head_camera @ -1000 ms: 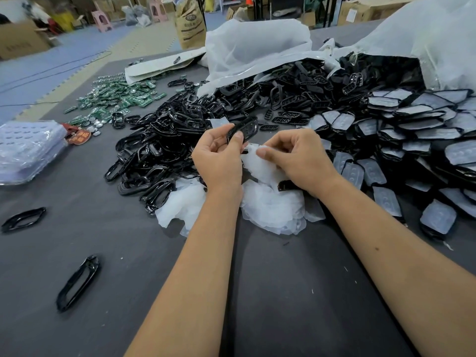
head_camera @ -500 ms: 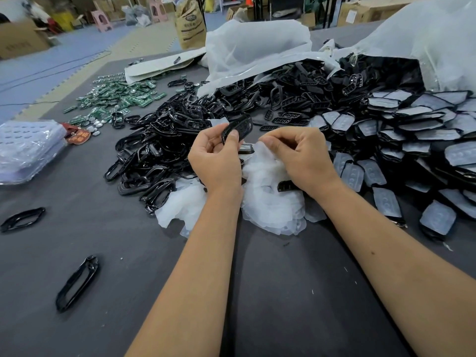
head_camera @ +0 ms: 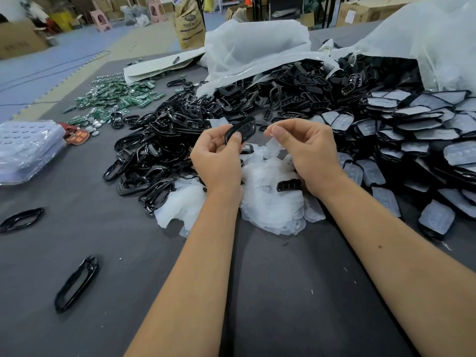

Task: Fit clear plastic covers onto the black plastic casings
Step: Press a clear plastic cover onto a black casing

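Lay nearest on the grey desk (head_camera: 257,292): heap of clear covers (head_camera: 273,202). Above it, left hand (head_camera: 219,155) gripped black casing (head_camera: 240,130); right hand (head_camera: 306,150) pinched one clear cover (head_camera: 274,148). Behind, pile of black casings (head_camera: 164,140).

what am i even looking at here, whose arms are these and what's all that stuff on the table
There is no machine: a person wears a camera on the head, looking down at their own arms. The left hand grips a black casing; the right hand pinches a clear plastic cover, not yet fitted. On the grey table lie a heap of clear covers, a pile of black frames, finished covered casings on the right, and green circuit boards far left.
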Tool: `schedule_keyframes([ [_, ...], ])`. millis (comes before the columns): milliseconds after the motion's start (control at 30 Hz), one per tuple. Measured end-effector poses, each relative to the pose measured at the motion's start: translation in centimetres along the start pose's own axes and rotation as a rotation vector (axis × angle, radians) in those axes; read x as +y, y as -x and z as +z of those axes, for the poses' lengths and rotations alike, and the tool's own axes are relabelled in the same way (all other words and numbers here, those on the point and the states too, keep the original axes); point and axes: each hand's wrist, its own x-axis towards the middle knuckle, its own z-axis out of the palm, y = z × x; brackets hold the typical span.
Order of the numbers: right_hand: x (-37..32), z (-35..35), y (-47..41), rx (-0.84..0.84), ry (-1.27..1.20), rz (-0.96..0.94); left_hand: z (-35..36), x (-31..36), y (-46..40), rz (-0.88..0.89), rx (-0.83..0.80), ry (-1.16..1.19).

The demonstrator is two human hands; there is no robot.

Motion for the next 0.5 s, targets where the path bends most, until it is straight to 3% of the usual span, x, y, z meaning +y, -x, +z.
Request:
schedule_keyframes([
  [200, -0.04, -0.17, -0.12, 0.005, -0.257, 0.149, 0.06, 0.27, 0.21, -0.031, -0.081, -0.036],
  [500, -0.18, -0.02, 0.11, 0.059, -0.253, 0.169, 0.07, 0.35, 0.18, -0.032, -0.100, -0.051],
])
